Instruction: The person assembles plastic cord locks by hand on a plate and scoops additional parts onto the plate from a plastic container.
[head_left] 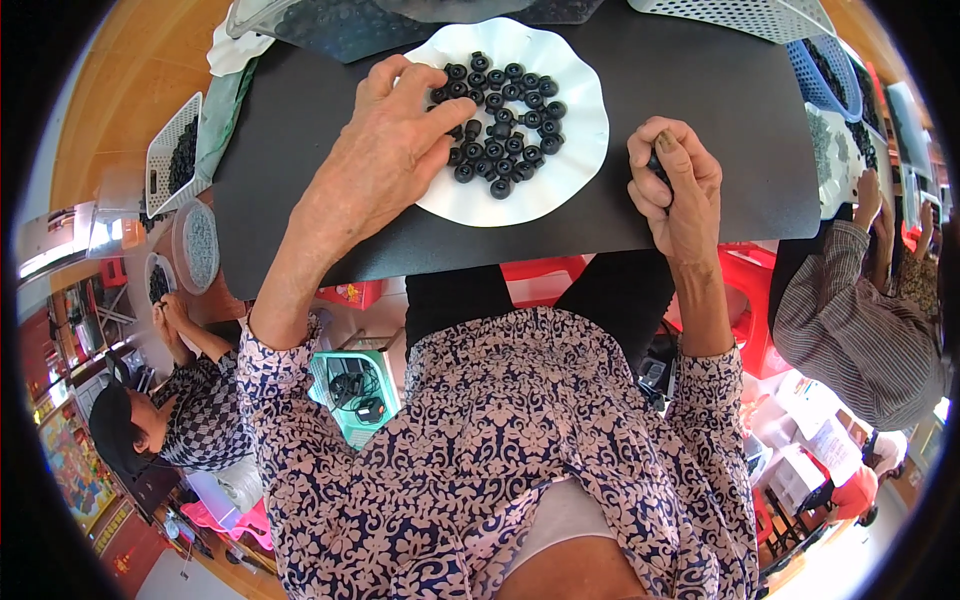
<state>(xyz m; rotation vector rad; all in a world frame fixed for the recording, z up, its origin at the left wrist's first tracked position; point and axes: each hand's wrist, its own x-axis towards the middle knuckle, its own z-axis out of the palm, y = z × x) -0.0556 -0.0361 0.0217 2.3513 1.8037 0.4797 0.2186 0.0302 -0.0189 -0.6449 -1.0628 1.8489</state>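
Observation:
A white plate (pixel 578 105) with a wavy rim lies on the dark tabletop. On it are several small round black rubber-like parts (pixel 500 187), each with a hole or ring in its middle. My left hand (pixel 385 140) reaches over the plate's left side, fingers apart, its fingertips among the parts. Whether it touches one is hard to see. To the right of the plate, my right hand (pixel 680 185) is closed with thumb and fingers round a small black part (pixel 656 165). Most of that piece is hidden by the fingers.
White perforated baskets stand at the left (pixel 160 165) and far right (pixel 760 15); a blue basket (pixel 835 80) holds black parts. A clear round tub (pixel 196 245) sits left of the dark table (pixel 330 95). Co-workers sit at the left (pixel 180 420) and right (pixel 850 320).

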